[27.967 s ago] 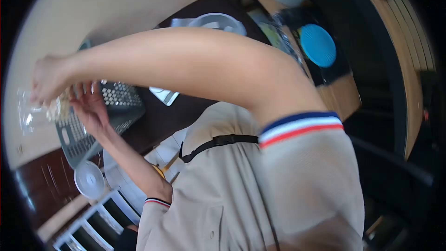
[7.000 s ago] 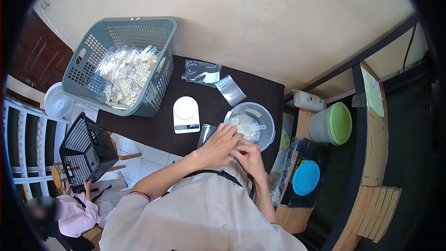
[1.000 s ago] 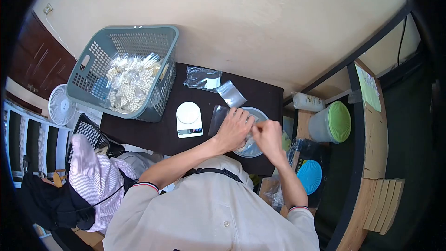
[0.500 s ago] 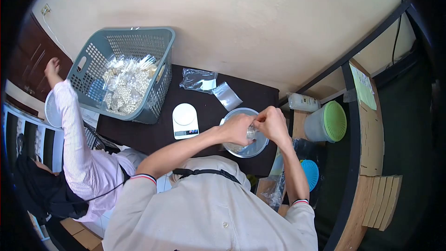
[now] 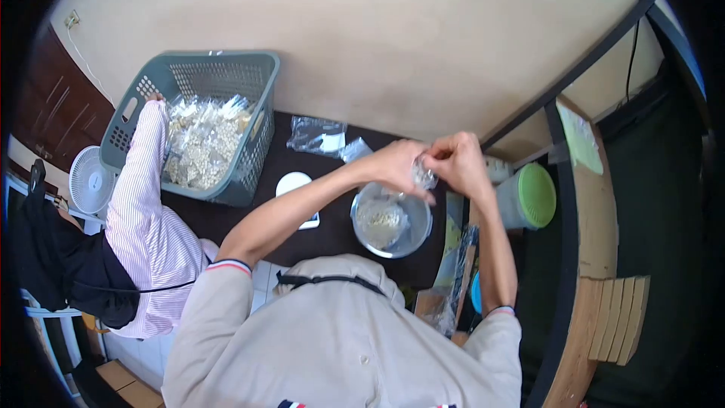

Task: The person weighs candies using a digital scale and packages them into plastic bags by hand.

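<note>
My left hand (image 5: 396, 166) is closed round a small clear plastic bag (image 5: 423, 174), raised above the far rim of a round tub. My right hand (image 5: 459, 162) pinches the top of the same bag; what the bag holds is too small to make out. Below the hands, the tub (image 5: 424, 233) contains pale small pieces (image 5: 381, 221), some seemingly in clear plastic. To the left, a white kitchen scale (image 5: 293, 181) is partly covered by my left forearm. Behind my hands lie flat clear plastic bags (image 5: 317, 136) on the dark table (image 5: 332, 238).
A large grey-green basket (image 5: 260, 91) of filled clear bags (image 5: 204, 140) stands at left. A co-worker in a striped sleeve (image 5: 140, 174) reaches into it. On the right are a green-lidded container (image 5: 536, 196) and a black frame (image 5: 566, 83). A white fan (image 5: 92, 180) stands far left.
Both my hands have lifted the plastic bag up and away from the tub's middle, uncovering the pale pieces inside. The co-worker's hand has come down into the basket.
</note>
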Demonstrator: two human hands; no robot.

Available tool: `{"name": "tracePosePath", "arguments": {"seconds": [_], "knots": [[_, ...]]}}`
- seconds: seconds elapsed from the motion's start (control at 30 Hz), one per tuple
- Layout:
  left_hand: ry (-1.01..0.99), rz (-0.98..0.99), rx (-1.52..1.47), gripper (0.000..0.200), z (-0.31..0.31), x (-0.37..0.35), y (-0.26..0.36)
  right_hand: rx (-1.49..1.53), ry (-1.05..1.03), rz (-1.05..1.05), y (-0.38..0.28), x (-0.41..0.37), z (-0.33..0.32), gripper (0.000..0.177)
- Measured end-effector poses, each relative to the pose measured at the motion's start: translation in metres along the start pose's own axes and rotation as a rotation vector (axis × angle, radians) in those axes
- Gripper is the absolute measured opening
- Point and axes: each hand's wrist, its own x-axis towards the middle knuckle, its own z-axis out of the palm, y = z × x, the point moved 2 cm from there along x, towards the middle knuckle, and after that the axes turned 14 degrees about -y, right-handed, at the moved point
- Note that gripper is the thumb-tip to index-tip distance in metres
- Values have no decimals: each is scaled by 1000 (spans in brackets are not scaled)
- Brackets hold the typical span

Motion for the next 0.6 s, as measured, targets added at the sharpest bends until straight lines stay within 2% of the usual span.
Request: {"name": "tracePosePath", "arguments": {"seconds": [0.03, 0.07, 0.13, 0.17, 0.2, 0.27, 0.3, 0.33, 0.4, 0.43, 0.53, 0.57, 0.6], "knots": [[-121, 73, -244, 78, -8, -3, 13, 57, 4, -26, 2, 6, -5, 15], [-351, -151, -542, 74, -21, -11, 15, 136, -7, -28, 2, 4, -2, 16], [-319, -52, -541, 66, -25, -12, -10, 107, 20, -20, 1, -7, 3, 16], [-228, 9, -599, 50, -26, -12, -17, 161, 18, -69, -5, -5, -1, 14], [-229, 3, -607, 50, -29, -16, -18, 229, -3, -90, -10, -12, 2, 13], [-458, -215, -683, 44, -39, -22, -23, 234, -16, -145, -17, -12, 2, 11], [-469, -248, -493, 42, -42, -18, -22, 211, 43, -128, -18, -13, 3, 12], [-468, -249, -495, 42, -40, -19, -21, 190, 96, -104, -17, -17, 5, 12], [-376, -88, -569, 43, -39, -22, -11, 238, 57, -169, -13, -16, 11, 12], [-319, -73, -472, 45, -36, -22, -9, 166, 89, -163, -12, -14, 14, 14], [-362, -135, -482, 47, -39, -19, -20, 160, 183, -180, -26, -18, 11, 20], [-334, -47, -486, 48, -40, -24, -13, 111, 82, -37, -36, -21, 4, 26], [-296, -9, -455, 48, -37, -23, -12, 109, 83, -42, -35, -18, 5, 26]]}}
